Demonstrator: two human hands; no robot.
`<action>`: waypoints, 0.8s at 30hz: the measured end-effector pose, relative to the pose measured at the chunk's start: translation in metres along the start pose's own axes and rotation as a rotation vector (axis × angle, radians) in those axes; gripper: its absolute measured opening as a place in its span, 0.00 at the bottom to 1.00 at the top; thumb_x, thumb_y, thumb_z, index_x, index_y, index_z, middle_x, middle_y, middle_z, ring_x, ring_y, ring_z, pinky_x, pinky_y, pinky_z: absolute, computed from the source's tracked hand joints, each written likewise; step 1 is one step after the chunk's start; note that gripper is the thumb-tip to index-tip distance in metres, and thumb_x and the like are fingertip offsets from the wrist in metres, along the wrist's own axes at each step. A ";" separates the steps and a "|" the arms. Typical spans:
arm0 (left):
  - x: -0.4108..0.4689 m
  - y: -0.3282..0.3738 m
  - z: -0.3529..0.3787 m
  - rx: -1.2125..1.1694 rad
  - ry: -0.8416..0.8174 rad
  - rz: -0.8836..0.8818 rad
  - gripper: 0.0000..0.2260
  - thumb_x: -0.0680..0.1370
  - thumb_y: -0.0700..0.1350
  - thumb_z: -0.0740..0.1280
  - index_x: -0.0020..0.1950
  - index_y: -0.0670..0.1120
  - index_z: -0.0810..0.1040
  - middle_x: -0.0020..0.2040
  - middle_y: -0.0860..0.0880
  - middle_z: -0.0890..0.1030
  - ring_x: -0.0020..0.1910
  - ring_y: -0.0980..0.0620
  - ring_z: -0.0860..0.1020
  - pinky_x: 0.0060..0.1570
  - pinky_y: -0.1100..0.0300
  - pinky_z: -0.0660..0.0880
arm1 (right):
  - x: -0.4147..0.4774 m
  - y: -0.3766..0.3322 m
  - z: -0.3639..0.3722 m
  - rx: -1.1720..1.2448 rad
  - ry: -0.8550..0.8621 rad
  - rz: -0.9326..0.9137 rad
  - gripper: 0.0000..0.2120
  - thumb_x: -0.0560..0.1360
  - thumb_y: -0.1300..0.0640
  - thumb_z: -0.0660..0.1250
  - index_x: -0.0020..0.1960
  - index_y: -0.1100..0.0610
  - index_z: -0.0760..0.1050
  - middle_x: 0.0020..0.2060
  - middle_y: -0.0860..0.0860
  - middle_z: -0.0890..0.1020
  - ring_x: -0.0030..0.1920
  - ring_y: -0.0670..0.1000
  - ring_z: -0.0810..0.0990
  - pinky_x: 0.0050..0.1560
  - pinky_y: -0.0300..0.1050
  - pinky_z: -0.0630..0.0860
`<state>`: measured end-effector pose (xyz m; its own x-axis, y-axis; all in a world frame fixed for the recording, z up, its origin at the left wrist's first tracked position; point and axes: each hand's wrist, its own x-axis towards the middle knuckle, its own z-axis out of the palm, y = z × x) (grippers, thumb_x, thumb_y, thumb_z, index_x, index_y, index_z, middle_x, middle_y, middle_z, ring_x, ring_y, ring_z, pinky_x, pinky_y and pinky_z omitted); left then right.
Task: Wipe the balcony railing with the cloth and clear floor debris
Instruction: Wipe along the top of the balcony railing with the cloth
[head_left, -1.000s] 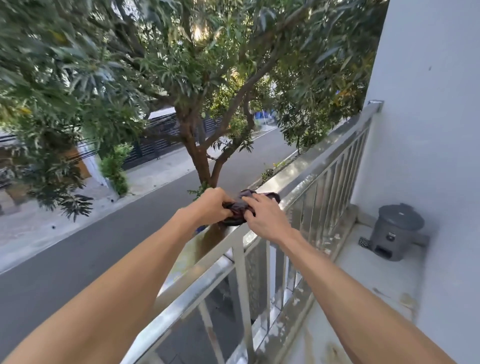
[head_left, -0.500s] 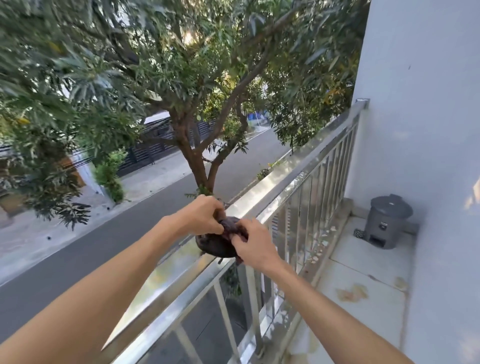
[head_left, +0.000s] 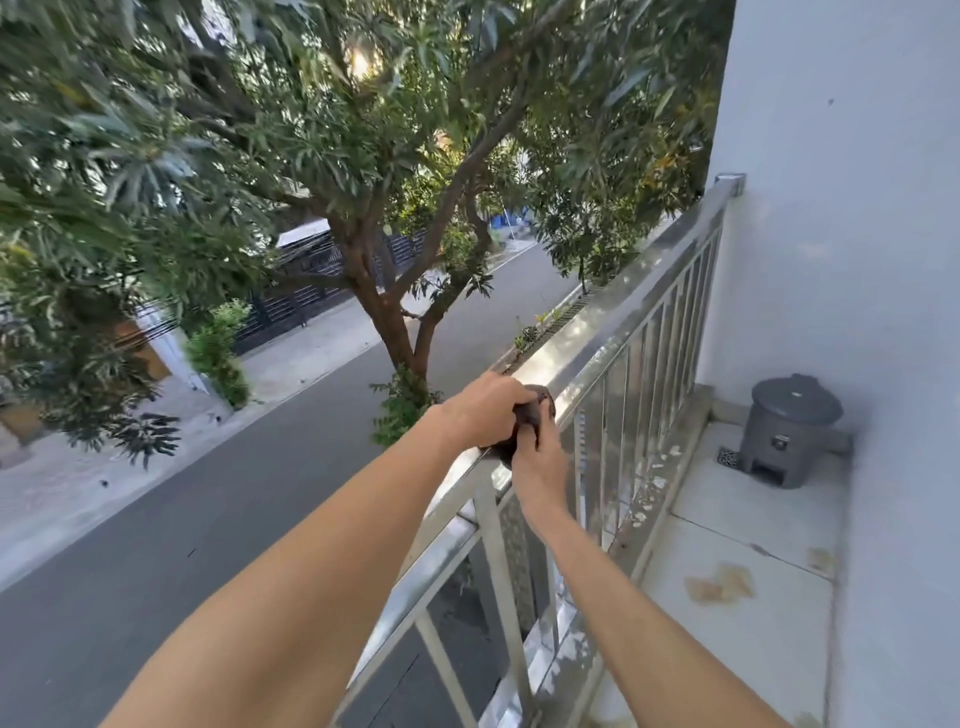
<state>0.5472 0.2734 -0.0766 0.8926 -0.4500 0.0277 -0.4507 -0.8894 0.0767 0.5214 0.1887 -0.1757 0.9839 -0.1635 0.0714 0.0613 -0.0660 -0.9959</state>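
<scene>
Over the last second the dark cloth (head_left: 525, 413) goes from lying stretched along the top rail to a tight wad at mid-frame, resting on the steel balcony railing (head_left: 613, 332). The left hand (head_left: 485, 410) clasps it from above and the right hand (head_left: 540, 465) grips its near side, likely a regrip before more wiping. Brown debris (head_left: 719, 584) lies uncleared on the floor (head_left: 737, 509). At right, the grey pedal bin (head_left: 792, 431) has its lid down, its contents hidden.
</scene>
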 end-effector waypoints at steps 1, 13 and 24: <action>-0.006 -0.005 0.001 -0.014 0.008 0.004 0.15 0.74 0.32 0.60 0.56 0.42 0.81 0.47 0.42 0.83 0.46 0.40 0.79 0.47 0.47 0.76 | -0.006 0.002 0.006 0.001 0.033 -0.007 0.24 0.82 0.55 0.53 0.77 0.50 0.57 0.74 0.53 0.66 0.70 0.56 0.68 0.69 0.54 0.68; -0.131 -0.009 -0.009 -0.117 0.033 -0.057 0.18 0.70 0.32 0.61 0.54 0.45 0.83 0.50 0.44 0.85 0.49 0.42 0.81 0.50 0.49 0.78 | -0.117 0.004 0.057 0.023 0.105 -0.034 0.23 0.79 0.54 0.56 0.74 0.52 0.66 0.68 0.57 0.71 0.67 0.57 0.71 0.66 0.56 0.72; -0.284 -0.007 -0.005 -0.240 0.160 -0.219 0.15 0.66 0.41 0.67 0.50 0.49 0.85 0.48 0.52 0.85 0.45 0.54 0.81 0.47 0.59 0.78 | -0.265 -0.021 0.100 0.046 0.035 0.032 0.22 0.81 0.61 0.58 0.75 0.56 0.64 0.62 0.56 0.69 0.58 0.54 0.75 0.62 0.47 0.74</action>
<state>0.2971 0.4077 -0.0798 0.9666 -0.2152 0.1390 -0.2501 -0.9104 0.3296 0.2762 0.3316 -0.1789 0.9791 -0.1991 0.0407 0.0385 -0.0151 -0.9991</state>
